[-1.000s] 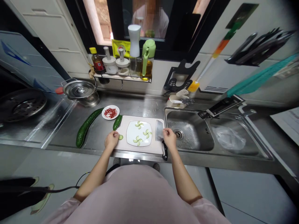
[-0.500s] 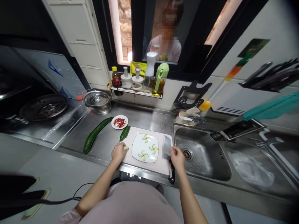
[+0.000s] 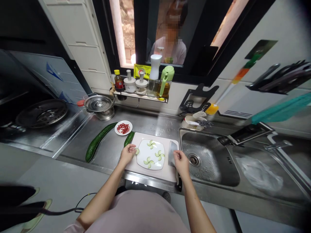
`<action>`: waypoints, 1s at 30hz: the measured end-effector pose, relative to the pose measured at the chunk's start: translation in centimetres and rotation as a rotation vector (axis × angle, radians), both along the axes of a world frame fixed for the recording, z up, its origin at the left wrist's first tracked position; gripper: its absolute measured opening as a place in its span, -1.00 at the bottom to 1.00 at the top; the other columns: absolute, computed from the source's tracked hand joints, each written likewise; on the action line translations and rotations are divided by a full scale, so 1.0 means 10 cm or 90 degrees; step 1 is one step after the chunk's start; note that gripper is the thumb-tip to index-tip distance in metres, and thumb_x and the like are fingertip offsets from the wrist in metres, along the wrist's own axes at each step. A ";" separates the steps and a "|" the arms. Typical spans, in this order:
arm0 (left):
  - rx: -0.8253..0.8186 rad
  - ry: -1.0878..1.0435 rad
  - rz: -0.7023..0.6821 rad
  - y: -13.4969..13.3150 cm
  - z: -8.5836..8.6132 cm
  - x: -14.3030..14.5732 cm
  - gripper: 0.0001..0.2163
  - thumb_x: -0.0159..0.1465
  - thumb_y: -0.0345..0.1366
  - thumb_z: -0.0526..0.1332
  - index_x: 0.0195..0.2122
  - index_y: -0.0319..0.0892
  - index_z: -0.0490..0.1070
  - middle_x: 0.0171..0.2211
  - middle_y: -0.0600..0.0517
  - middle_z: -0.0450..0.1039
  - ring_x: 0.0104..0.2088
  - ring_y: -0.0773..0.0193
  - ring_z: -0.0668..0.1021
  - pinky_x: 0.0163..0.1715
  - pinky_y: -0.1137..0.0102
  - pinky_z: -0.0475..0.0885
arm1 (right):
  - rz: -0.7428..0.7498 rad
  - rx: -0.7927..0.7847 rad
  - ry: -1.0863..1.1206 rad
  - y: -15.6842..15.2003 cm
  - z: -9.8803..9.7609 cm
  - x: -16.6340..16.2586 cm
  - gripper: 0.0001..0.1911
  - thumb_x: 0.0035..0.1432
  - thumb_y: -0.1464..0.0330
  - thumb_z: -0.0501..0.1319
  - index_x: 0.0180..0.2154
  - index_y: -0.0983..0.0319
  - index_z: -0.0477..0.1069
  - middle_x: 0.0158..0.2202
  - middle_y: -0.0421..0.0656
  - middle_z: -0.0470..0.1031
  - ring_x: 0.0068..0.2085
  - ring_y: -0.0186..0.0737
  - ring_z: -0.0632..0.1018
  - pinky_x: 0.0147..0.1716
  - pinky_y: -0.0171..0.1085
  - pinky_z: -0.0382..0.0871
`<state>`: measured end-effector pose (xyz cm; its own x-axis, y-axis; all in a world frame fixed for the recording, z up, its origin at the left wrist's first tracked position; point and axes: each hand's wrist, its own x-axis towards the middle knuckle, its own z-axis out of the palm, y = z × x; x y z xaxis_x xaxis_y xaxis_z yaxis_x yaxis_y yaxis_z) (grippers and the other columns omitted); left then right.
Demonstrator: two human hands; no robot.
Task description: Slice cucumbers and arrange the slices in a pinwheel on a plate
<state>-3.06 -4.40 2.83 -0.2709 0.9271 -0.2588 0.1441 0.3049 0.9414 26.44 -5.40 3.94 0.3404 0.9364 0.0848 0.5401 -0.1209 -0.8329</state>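
My left hand (image 3: 127, 154) pinches a cucumber slice (image 3: 137, 150) at the left edge of a white plate (image 3: 151, 159). The plate lies on a pale cutting board (image 3: 148, 171) and carries three pinwheel shapes made of cucumber slices (image 3: 159, 154). My right hand (image 3: 181, 162) rests on a cleaver (image 3: 172, 153) lying flat at the board's right edge; its fingers are curled on the blade near the black handle. A short cucumber piece (image 3: 129, 138) lies at the board's far left corner.
A whole cucumber (image 3: 98, 141) and a small dish of red bits (image 3: 123, 127) lie on the steel counter to the left. A lidded pot (image 3: 99, 105) and stove are farther left. The sink (image 3: 209, 158) is right of the board. A condiment shelf (image 3: 142, 87) stands behind.
My left hand lifted the cucumber slice off the board and moved it right to the plate's edge. My right hand stayed at the cleaver. The camera tilted up after the first frame.
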 end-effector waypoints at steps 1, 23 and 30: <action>0.024 -0.058 -0.002 0.02 0.08 0.03 -0.67 -0.07 -0.19 0.35 -0.30 -0.23 0.44 -0.51 0.10 0.40 -0.50 0.38 0.45 -0.44 0.48 0.33 | 0.015 0.007 0.009 0.00 0.06 -0.07 -0.59 0.01 0.05 0.11 -0.35 0.25 0.47 -0.49 -0.12 0.48 -0.46 -0.18 0.44 -0.41 -0.26 0.30; 0.046 -0.201 -0.128 -0.19 1.02 0.30 -0.56 0.07 0.02 0.30 -0.18 -0.25 0.45 -0.63 0.10 0.38 -0.64 0.47 0.28 -0.61 0.52 0.11 | 0.398 0.217 -0.017 -0.04 1.02 -1.00 -0.79 0.27 0.29 0.09 -0.31 0.17 0.47 -0.36 -0.15 0.45 -0.30 -0.24 0.44 -0.26 -0.27 0.33; -0.037 -0.334 -0.147 -0.21 1.11 0.35 -0.51 0.02 -0.04 0.35 -0.07 -0.20 0.43 -0.48 0.06 0.45 -0.58 0.49 0.36 -0.61 0.58 0.09 | 0.413 0.289 -0.111 -0.07 0.98 -0.95 -0.80 0.27 0.31 0.11 -0.20 0.11 0.51 -0.30 -0.12 0.43 -0.22 -0.18 0.43 -0.19 -0.19 0.33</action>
